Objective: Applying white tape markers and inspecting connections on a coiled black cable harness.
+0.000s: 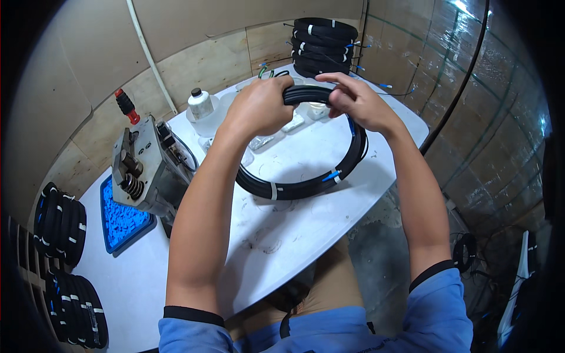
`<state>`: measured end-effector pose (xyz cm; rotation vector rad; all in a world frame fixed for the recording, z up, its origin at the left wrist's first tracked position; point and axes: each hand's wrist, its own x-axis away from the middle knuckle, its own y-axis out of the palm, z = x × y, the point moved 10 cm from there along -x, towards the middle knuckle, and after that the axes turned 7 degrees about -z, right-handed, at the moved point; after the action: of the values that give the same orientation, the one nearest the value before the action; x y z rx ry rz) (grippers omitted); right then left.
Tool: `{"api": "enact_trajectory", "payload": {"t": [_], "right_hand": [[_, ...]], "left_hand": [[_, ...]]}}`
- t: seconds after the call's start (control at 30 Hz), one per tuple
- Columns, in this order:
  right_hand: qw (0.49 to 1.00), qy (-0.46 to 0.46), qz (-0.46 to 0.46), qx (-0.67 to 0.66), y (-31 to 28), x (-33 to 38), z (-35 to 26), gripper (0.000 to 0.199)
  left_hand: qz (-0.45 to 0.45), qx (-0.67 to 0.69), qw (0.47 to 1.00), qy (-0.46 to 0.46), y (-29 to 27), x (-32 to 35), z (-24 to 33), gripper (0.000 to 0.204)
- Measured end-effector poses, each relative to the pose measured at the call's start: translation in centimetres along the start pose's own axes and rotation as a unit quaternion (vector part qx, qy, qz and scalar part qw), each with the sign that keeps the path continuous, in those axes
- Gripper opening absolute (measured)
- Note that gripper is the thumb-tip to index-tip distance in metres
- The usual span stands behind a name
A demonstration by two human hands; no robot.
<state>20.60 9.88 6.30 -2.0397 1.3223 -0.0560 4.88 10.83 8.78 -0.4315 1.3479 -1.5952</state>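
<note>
Currently, the left hand curls closed over the far side of a black coil, its fingertips hidden. The right hand is at the coil's far right, fingers slightly apart; whether they pinch the cable is hard to tell. The coil is over the table, a white band and blue connector on its near side. Leftward stand a press, a blue tray of bits and a bottle; beyond, stacked coils.
</note>
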Motion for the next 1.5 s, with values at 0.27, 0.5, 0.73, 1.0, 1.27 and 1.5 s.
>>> {"api": "enact_trajectory", "payload": {"t": [0.27, 0.5, 0.73, 1.0, 1.27, 1.5], "right_hand": [[0.979, 0.092, 0.133, 0.123, -4.8, -2.5, 13.5, 0.021], [0.947, 0.148, -0.008, 0.286, -2.0, -8.3, 18.3, 0.024], [0.894, 0.256, -0.088, 0.356, 0.0, -9.8, 22.6, 0.036], [0.901, 0.256, -0.075, 0.343, 0.9, -9.0, 22.3, 0.03], [0.961, 0.136, 0.169, 0.173, -4.1, -7.4, 18.0, 0.032], [0.938, 0.092, 0.175, -0.284, -2.9, -2.7, 7.2, 0.034]], "left_hand": [[0.003, 0.007, 1.0, 0.006, -0.8, 1.7, 1.1, 0.017], [-0.013, 0.016, 0.999, -0.03, -0.3, 2.1, 0.4, 0.02], [0.012, 0.034, 0.999, -0.003, -0.5, 1.6, 0.3, 0.022], [0.02, 0.04, 0.999, -0.002, -0.6, 1.6, 0.2, 0.021], [0.003, 0.023, 1.0, -0.021, -1.0, 2.2, 0.8, 0.019], [0.003, 0.032, 0.999, -0.015, -0.8, 2.7, 1.4, 0.058]]}}
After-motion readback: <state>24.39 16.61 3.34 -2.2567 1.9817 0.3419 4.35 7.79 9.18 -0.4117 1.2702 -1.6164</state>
